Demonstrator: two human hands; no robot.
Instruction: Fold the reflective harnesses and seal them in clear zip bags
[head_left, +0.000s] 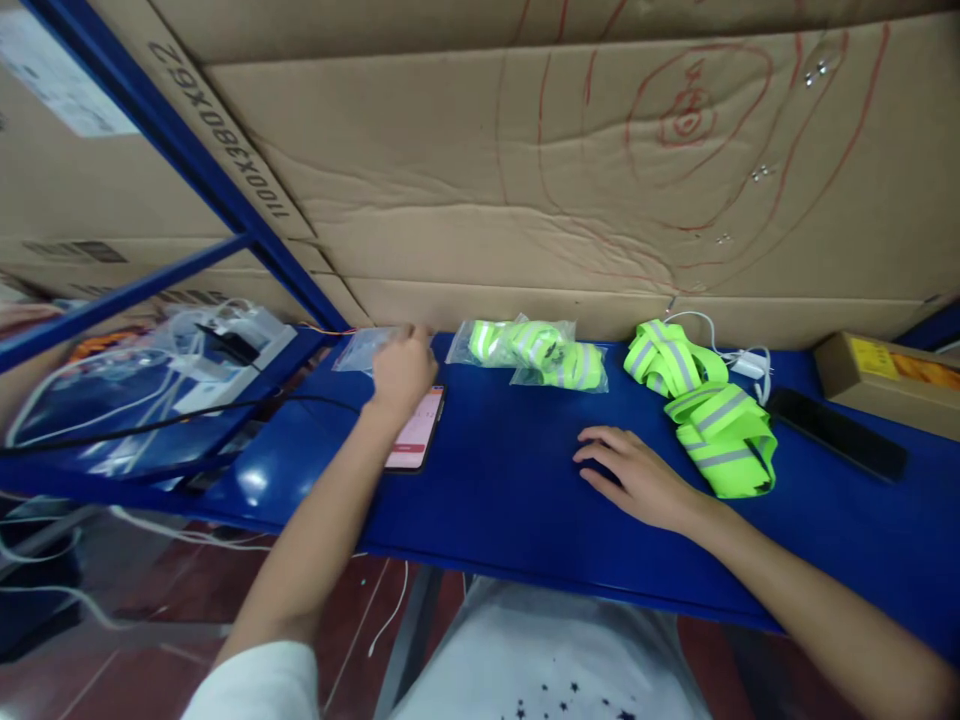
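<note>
My left hand (405, 373) is curled at the back left of the blue table, over the right edge of some clear plastic bags (365, 349). Its fingertips are hidden, so what they grip does not show. Partly under that wrist lies a phone (415, 435) with a lit screen. My right hand (634, 475) rests palm down on the table, fingers apart and holding nothing. Right of it lie two bundles of neon-yellow reflective strap (724, 440), loosely folded. Between the hands, farther back, several rolled reflective straps (536, 350) sit in clear bags.
A tall cardboard sheet (450, 150) with red rings drawn on it stands behind the blue table (510, 480). At the right are a dark phone (840, 432), a white charger with cable (750, 365) and a cardboard box (889, 375). A power strip (240, 365) and cables lie beyond the blue frame at left.
</note>
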